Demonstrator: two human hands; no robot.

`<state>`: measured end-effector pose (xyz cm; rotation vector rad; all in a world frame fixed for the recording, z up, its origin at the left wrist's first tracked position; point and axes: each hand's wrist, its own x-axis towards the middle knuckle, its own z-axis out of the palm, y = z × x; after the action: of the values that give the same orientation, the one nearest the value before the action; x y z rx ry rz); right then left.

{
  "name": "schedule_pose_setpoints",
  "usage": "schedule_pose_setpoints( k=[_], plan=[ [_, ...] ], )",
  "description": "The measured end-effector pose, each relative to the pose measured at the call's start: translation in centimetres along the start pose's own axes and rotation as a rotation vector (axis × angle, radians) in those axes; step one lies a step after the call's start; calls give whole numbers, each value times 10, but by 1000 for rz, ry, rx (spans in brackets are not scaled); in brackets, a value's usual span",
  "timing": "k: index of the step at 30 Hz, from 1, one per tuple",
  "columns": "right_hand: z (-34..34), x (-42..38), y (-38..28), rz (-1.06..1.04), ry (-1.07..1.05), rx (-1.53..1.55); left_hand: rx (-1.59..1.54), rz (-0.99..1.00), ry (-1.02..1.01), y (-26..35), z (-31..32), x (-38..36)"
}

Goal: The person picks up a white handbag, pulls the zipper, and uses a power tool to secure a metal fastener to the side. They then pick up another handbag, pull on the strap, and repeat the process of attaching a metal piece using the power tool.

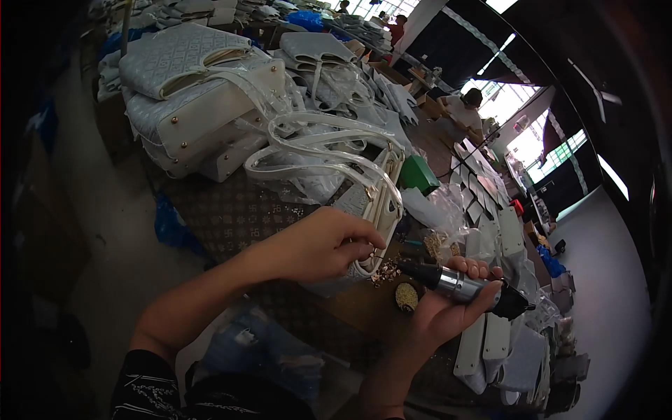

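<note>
My right hand [448,308] is wrapped round a grey and black electric screwdriver [458,285], its dark tip pointing left toward a white handbag [383,210]. With its thumb and forefinger pressed together, my left hand [329,245] grips the near end of that handbag's rim; what lies right between the fingertips is hidden. The bag's long white straps [315,168] loop away to the upper left. Small metal pieces [385,271] lie scattered just below the screwdriver's tip. Beside them sits a small round dish [406,297] of tiny yellowish parts.
Patterned white handbags [189,63] in plastic are piled at the back left. A green box [418,175] stands behind the bag. More white bag pieces [483,343] line the right side. Farther off, a person [463,112] sits at a bench near the windows.
</note>
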<state>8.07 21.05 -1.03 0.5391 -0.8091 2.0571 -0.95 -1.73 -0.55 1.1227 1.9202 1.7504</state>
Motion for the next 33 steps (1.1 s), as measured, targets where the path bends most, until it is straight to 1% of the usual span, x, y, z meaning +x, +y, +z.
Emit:
schedule_pose_setpoints(
  k=[2, 4, 8, 10, 12, 14, 16, 18, 22, 24, 29, 33],
  plan=[
    [0, 0, 0, -9, 1, 3, -20, -46, -11, 0, 1, -1],
    [0, 0, 1, -19, -1, 5, -45, -18, -5, -2, 2, -1],
    [6, -3, 1, -51, -48, -54, -81, -60, 7, -2, 3, -3],
    [10, -5, 1, -68, -66, -77, -113, -40, 19, -3, 3, -4],
    [13, -5, 0, -100, -146, -144, -99, -38, 16, -5, 3, -6],
    [18, -6, 0, -125, -159, -165, -85, -34, 7, -3, 5, -8],
    [23, -7, 0, -148, -173, -191, 22, -12, 50, 2, 6, -10],
    [27, -7, 1, -158, -219, -229, 32, -20, 66, 0, 7, -10],
    [33, -6, 3, -194, -220, -242, 39, -32, 105, 0, 9, -9],
    [33, -6, 3, -182, -265, -213, 44, -36, 114, 1, 11, -9],
    [31, -6, 2, -156, -250, -188, 18, -34, 152, -2, 17, -9],
    [30, -4, 7, -176, -292, -148, 29, -72, 239, 0, 24, -8]
  ],
)
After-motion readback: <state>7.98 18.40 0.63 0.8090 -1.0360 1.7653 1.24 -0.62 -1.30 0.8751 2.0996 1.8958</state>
